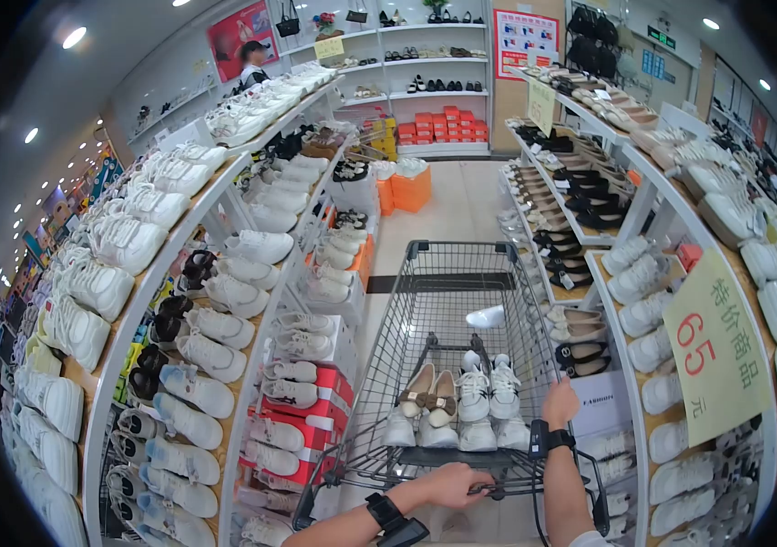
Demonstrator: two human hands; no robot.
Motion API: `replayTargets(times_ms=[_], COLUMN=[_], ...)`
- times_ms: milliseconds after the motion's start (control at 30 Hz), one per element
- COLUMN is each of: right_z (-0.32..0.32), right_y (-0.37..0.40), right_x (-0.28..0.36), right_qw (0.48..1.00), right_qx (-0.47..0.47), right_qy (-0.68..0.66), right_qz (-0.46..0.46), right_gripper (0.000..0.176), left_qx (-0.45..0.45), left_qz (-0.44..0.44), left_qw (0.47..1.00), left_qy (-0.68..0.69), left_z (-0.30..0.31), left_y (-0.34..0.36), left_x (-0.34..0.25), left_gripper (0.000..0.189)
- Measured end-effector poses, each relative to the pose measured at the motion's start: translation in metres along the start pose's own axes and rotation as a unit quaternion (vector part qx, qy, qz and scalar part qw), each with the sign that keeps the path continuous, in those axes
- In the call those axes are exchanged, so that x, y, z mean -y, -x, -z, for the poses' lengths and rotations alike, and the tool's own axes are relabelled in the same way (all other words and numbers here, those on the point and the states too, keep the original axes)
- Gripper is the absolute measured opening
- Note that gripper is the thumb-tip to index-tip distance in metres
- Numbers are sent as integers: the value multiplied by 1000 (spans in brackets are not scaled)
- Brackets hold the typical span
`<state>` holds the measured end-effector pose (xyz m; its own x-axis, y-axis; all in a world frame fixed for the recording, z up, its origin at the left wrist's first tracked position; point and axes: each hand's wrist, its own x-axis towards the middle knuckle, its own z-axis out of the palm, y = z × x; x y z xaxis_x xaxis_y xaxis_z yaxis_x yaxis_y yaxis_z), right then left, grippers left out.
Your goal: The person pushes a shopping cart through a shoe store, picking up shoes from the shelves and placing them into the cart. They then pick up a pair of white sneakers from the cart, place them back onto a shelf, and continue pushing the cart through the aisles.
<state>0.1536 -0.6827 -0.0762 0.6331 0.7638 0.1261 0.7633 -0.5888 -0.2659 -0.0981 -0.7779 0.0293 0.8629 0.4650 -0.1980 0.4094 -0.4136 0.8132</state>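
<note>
A wire shopping cart [416, 273] stands in the aisle in front of me. My left hand [457, 485] is closed round the cart's handle at the near end. Higher up and to the right, my right hand [560, 404] is closed on the cart's right rim. Inside the basket, white sneakers [488, 392] lie beside beige flats with brown bows [427, 392]. More white shoes [478, 435] sit nearer to me in the cart. Both wrists wear black bands.
Shoe shelves line the left [160, 264] and right [625, 137]. A yellow price sign [716, 346] hangs at the right. Red boxes [324, 401] stand low at the left, an orange bin [411, 190] farther ahead. A person [253, 66] is beyond the left shelf.
</note>
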Motion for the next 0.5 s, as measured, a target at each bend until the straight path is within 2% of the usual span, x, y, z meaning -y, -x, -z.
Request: replayTargets(times_ms=[500], right_z=[35], right_y=[72], right_x=[-49], right_qw=[1000], right_qx=[13], right_qy=[-8], right_qz=[-12], right_gripper=[23], left_qx=[-13], left_qz=[14], left_qw=[1000], left_qy=[-3], left_z=[-77], left_y=[44], left_x=[-43], left_gripper=[30])
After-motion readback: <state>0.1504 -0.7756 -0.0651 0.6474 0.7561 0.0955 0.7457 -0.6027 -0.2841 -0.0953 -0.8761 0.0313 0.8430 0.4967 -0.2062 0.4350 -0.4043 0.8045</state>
